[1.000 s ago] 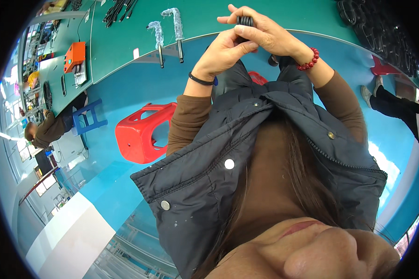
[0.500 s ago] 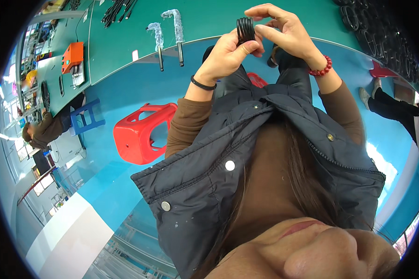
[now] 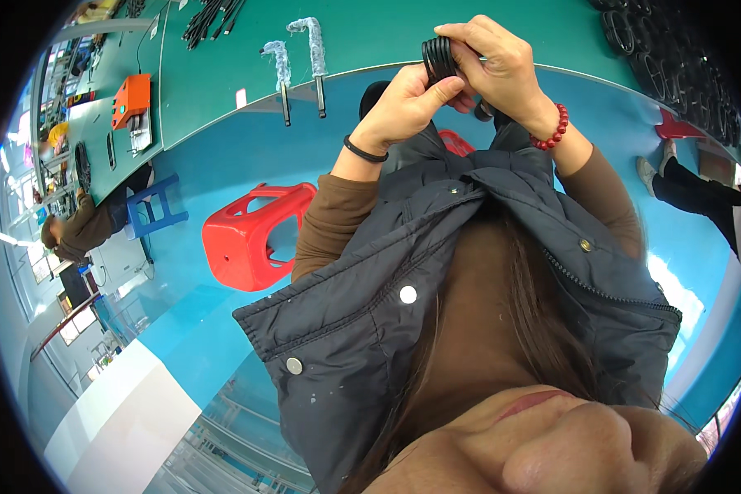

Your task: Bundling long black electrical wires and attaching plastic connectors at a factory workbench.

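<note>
A black cable, wound into a tight coil (image 3: 438, 59), is held up just past the front edge of the green table. My left hand (image 3: 405, 103) closes round the coil's lower part, thumb across the front. From the other side my right hand (image 3: 502, 70) grips the coil's right side, its index finger reaching over the top. The cable's ends are hidden by my fingers. Left of my hands, two metal rods with bent, pale-wrapped handles (image 3: 309, 49) stick out over the table edge.
Loose black cables (image 3: 212, 18) lie on the green table (image 3: 370, 29) at the far left. Many coiled cables (image 3: 654, 58) are piled at the right. A red stool (image 3: 235, 239) stands on the floor to the left, near a blue stool (image 3: 158, 207). Other people are at both sides.
My right hand has moved in and its spread fingers have closed on the coil. My left hand keeps its hold, with the coil shifted slightly right.
</note>
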The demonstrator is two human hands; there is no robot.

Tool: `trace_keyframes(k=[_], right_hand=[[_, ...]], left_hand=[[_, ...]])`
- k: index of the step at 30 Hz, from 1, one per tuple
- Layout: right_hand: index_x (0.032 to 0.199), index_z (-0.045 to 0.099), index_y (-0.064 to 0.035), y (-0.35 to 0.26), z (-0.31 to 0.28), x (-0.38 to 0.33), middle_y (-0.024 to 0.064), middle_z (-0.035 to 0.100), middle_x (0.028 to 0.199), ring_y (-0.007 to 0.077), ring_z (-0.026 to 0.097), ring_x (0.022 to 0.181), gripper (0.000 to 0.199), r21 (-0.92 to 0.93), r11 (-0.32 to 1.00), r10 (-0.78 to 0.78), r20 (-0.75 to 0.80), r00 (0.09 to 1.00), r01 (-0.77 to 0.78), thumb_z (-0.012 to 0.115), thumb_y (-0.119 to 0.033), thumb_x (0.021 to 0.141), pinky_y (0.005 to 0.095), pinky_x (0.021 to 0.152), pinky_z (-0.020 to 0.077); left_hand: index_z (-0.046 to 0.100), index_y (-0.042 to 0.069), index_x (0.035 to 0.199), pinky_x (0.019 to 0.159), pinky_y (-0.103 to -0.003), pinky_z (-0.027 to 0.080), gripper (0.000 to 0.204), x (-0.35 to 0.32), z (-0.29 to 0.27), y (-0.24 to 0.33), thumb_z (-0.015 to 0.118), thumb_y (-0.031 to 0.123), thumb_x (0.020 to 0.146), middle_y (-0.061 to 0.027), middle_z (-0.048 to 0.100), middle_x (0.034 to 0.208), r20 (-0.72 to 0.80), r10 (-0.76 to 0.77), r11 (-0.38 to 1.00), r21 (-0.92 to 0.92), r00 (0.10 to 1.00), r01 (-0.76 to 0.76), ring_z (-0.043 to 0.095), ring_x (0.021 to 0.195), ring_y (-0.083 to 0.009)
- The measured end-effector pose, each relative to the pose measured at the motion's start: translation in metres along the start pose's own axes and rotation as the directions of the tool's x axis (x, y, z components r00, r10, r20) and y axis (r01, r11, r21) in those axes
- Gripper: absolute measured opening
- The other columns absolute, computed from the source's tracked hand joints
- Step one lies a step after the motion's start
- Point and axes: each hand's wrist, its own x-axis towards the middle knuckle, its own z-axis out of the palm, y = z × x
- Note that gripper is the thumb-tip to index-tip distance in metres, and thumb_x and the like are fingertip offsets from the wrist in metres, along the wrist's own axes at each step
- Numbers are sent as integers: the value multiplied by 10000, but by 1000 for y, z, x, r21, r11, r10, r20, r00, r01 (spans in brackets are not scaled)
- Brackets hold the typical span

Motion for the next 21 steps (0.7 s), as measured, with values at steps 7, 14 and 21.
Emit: trace_keyframes(k=[7, 14, 21], right_hand=[[1091, 642, -14, -7, -5, 12, 103, 687, 988, 152, 639, 791, 214, 541, 772, 196, 298, 934, -334, 600, -66, 887, 226, 701, 517], [1160, 600, -18, 0, 9, 8, 158, 678, 1066, 224, 671, 965, 266, 503, 787, 143, 413, 899, -356, 591, -143, 925, 279, 816, 548], [1137, 606, -11, -2, 13, 9, 144, 687, 1031, 234, 664, 1013, 264, 516, 778, 173, 371, 912, -358, 611, -163, 921, 294, 844, 547]], left_hand=[[584, -38, 1023, 723, -266, 526, 174, 1, -8, -1, 529, 115, 961, -113, 652, 862, 91, 3, 964, 266, 996, -27, 634, 772, -186], [561, -33, 1057, 699, -266, 516, 167, -2, 4, 3, 518, 98, 964, -106, 639, 858, 39, -27, 962, 271, 999, 16, 619, 752, -179], [540, -22, 1056, 644, -237, 480, 139, -6, 1, -3, 502, 68, 957, -89, 611, 826, -7, 58, 973, 225, 998, -55, 576, 705, -151]])
